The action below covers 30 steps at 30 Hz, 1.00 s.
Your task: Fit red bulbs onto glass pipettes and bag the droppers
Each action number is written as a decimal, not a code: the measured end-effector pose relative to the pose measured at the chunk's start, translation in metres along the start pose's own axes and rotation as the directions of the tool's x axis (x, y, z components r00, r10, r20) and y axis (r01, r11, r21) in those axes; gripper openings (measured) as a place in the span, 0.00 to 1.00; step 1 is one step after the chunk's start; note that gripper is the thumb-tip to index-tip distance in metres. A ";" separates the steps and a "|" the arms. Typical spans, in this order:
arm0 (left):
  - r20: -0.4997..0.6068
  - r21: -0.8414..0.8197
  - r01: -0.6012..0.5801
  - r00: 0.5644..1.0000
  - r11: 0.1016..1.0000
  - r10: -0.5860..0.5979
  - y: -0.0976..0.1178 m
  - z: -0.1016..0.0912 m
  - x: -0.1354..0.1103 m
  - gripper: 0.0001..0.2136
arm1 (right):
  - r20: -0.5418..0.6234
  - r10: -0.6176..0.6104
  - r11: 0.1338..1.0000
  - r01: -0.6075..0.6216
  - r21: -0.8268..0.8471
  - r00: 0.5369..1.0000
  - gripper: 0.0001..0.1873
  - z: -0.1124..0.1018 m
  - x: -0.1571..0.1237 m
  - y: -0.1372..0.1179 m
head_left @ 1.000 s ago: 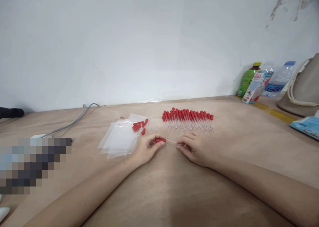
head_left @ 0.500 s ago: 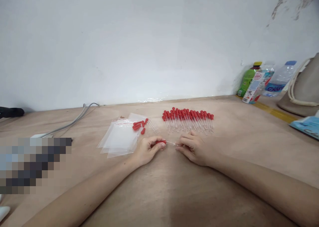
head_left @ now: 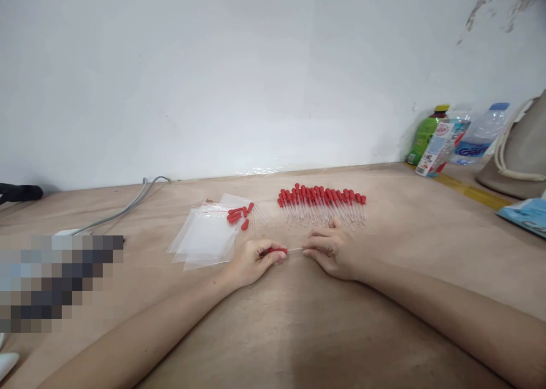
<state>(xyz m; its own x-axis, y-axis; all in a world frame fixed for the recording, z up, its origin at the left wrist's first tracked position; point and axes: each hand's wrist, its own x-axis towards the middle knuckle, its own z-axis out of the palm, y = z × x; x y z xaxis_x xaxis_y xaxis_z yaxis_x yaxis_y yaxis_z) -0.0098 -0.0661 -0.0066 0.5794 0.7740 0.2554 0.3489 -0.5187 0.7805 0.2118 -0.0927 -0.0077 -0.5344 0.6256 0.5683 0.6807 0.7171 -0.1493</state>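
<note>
My left hand (head_left: 252, 260) is closed around the red rubber bulb of a glass dropper (head_left: 286, 251). My right hand (head_left: 330, 249) pinches the clear glass tube end of the same dropper, just above the wooden table (head_left: 281, 321). Behind my hands lies a row of several red-capped droppers (head_left: 322, 203). A small pile of clear zip bags (head_left: 209, 234) lies to the left, with a few red-capped droppers (head_left: 239, 214) on top of it.
Bottles (head_left: 443, 137) stand against the wall at the far right, beside a beige bag (head_left: 522, 156) and a blue tissue pack (head_left: 526, 214). A grey cable (head_left: 123, 208) runs along the left of the table. A blurred patch (head_left: 60, 281) covers the left edge.
Both hands have drawn closer together, so less of the glass tube shows between them. My left fingers have curled further over the red bulb.
</note>
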 end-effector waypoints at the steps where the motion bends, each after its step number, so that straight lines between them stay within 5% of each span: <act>1: -0.007 0.015 0.002 1.000 1.000 -0.002 0.001 0.000 0.000 0.08 | -0.007 0.001 1.000 -0.001 -0.009 1.000 0.11 -0.001 0.000 -0.002; 22: 0.045 0.292 -0.187 0.982 0.938 0.181 0.007 -0.001 0.001 0.09 | 0.132 0.124 0.991 -0.129 0.032 0.984 0.17 0.011 0.010 -0.013; 30: 0.069 0.412 -0.367 0.925 0.834 0.373 0.000 -0.006 0.004 0.08 | 0.234 0.190 0.978 -0.206 0.045 0.953 0.18 0.006 0.015 -0.019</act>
<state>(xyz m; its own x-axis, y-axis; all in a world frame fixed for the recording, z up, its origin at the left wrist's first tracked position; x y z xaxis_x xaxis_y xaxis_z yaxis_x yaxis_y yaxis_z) -0.0115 -0.0609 -0.0025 0.7168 0.4979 0.4882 0.3818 -0.8661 0.3227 0.1878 -0.0951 -0.0009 -0.4972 0.8048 0.3243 0.7531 0.5859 -0.2993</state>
